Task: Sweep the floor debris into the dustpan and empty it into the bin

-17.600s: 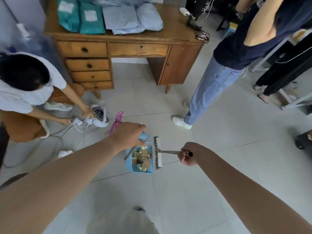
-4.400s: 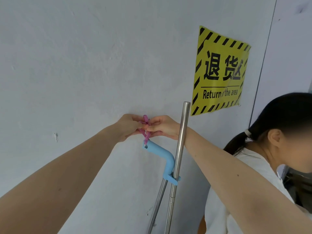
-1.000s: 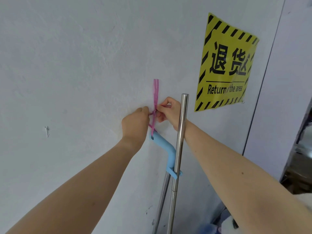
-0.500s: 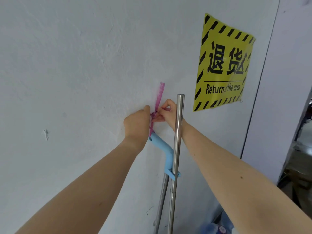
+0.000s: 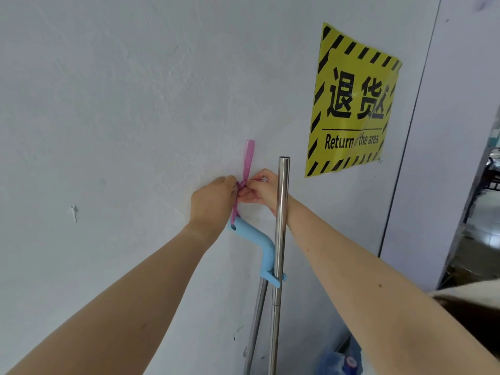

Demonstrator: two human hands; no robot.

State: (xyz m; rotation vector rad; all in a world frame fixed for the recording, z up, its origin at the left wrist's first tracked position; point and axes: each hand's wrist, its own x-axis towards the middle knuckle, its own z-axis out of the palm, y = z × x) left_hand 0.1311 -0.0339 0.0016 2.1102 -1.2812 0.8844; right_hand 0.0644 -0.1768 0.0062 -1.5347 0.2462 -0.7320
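Observation:
A pink ribbon loop [image 5: 249, 158] runs up the white wall from the blue dustpan handle [image 5: 254, 239]. My left hand [image 5: 212, 201] and my right hand [image 5: 261, 189] meet at the ribbon just above the blue handle, and both pinch it against the wall. The steel broom pole [image 5: 281, 212] stands upright in the blue clip [image 5: 273, 277] on the handle, in front of my right wrist. A second steel tube [image 5: 255, 323] slants down below the handle. The dustpan tray and the broom head are out of view.
A yellow and black "Return the area" sign [image 5: 351, 104] hangs on the wall [image 5: 121, 104] to the right. A blue bottle [image 5: 341, 361] stands at the wall's foot. A doorway edge [image 5: 405, 158] and a dim room lie at the far right.
The pink ribbon's upper end now points straight up the wall instead of leaning right. Both hands stay pinched on the ribbon at the same spot; the view has shifted slightly.

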